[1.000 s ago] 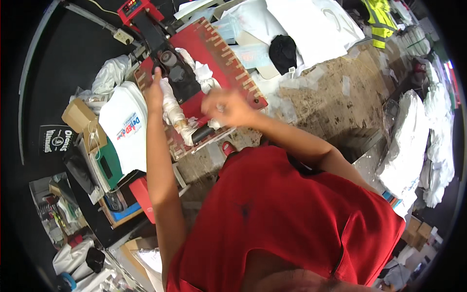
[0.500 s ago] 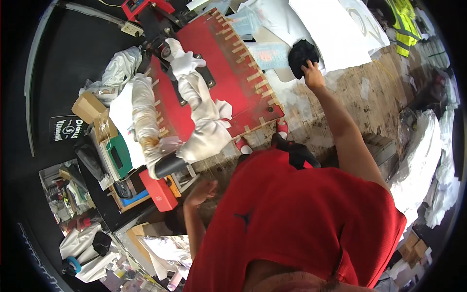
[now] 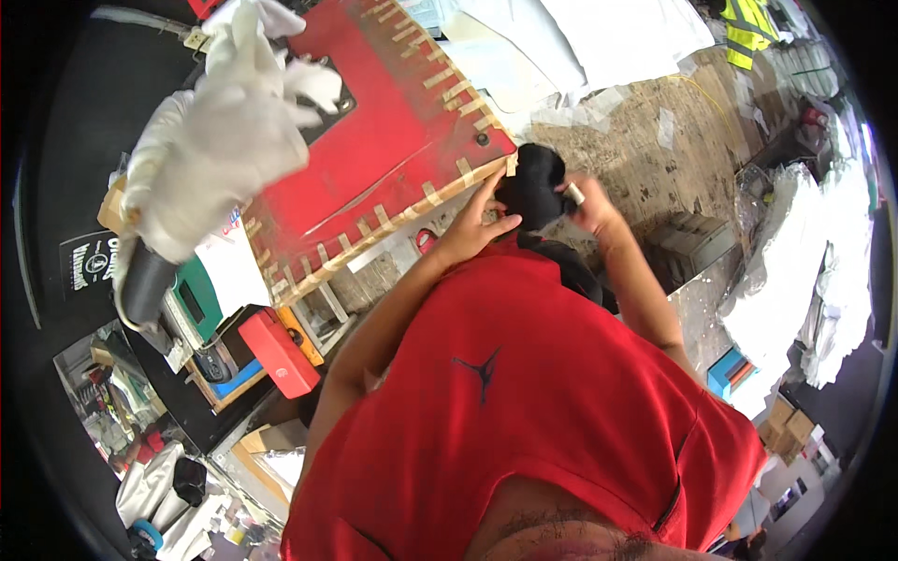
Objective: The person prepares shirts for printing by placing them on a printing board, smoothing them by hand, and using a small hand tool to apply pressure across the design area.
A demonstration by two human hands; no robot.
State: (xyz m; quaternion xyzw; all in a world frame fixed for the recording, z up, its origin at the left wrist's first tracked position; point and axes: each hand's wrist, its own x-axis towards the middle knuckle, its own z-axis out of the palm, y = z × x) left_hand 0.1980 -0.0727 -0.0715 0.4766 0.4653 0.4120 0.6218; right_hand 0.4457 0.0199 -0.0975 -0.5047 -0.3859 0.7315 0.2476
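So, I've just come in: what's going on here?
A person in a bright red cloth top has a soft, rounded black fabric piece between both hands: the right-hand grip at its right edge, the left-hand grip at its left. It is beside the corner of a flat red board edged with tan tape strips. A white cloth-wrapped bar is at the board's left, touched by neither hand.

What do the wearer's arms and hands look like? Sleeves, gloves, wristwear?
Left hand and right hand: ungloved. Left forearm and right forearm: bare, no sleeves, watches or cables visible. Red top with a dark chest emblem.
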